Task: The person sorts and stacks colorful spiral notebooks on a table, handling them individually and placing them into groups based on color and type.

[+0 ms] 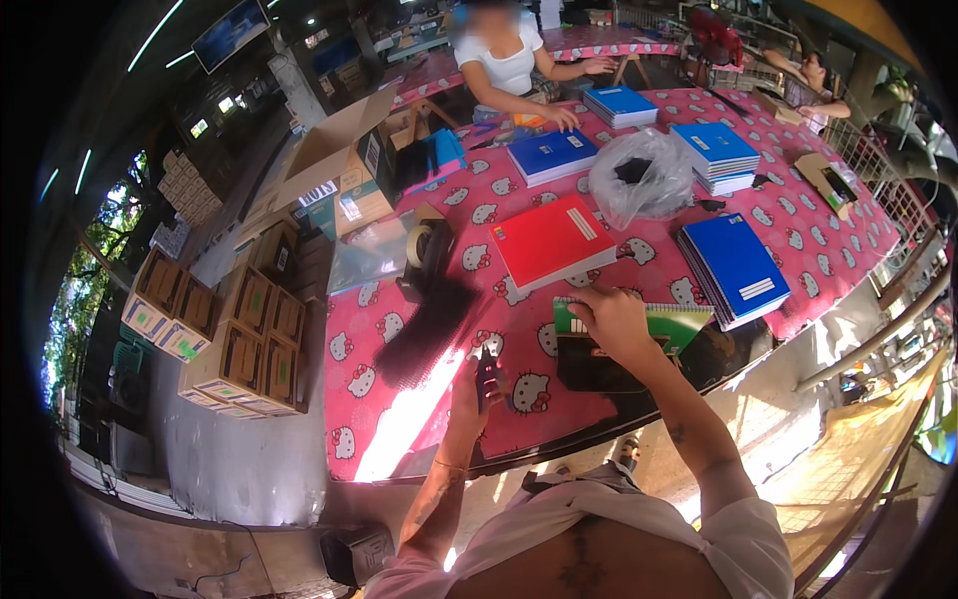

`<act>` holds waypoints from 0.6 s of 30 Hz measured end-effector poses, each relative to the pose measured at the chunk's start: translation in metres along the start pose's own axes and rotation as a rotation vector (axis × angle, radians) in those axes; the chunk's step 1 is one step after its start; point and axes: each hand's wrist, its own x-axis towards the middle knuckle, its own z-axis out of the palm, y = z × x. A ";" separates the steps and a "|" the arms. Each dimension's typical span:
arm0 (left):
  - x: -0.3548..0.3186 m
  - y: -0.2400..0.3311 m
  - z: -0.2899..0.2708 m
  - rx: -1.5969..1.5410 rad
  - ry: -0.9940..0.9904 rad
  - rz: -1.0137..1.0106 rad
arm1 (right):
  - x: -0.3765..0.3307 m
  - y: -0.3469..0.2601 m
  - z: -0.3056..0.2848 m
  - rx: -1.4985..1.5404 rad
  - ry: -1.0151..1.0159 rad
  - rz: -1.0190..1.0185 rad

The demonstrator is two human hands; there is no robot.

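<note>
In my left hand (473,391), closed low over the near table edge, are small dark pliers (486,371) with the jaws pointing up. My right hand (613,317) grips the upper, coil-bound edge of a green spiral notebook (681,324), its thumb out to the left. The hand hides part of the coil, and a dark patch covers the notebook's lower left. Just beyond lies a stack of red notebooks (554,241). To the right is a stack of blue spiral notebooks (735,268).
More blue notebooks (552,156) lie farther back, beside a clear plastic bag (642,178). A tape roll (418,246) and an open carton (344,175) stand left. Across the pink table, a person in white (516,66) touches notebooks. Boxes (249,344) are stacked left of the table.
</note>
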 end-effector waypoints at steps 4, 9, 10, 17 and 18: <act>-0.025 0.036 0.119 -0.133 -0.175 -0.024 | -0.002 0.004 -0.002 -0.045 0.028 0.032; -0.001 0.035 0.134 0.191 -0.305 0.050 | -0.001 -0.002 -0.001 -0.022 0.049 0.033; 0.005 0.036 0.132 0.192 -0.308 0.053 | -0.002 -0.004 0.000 -0.017 0.048 0.035; 0.016 0.049 0.134 0.270 -0.288 -0.032 | -0.003 -0.001 -0.001 -0.025 0.068 0.025; 0.016 0.051 0.135 0.308 -0.269 -0.033 | -0.002 -0.002 -0.001 -0.023 0.068 0.023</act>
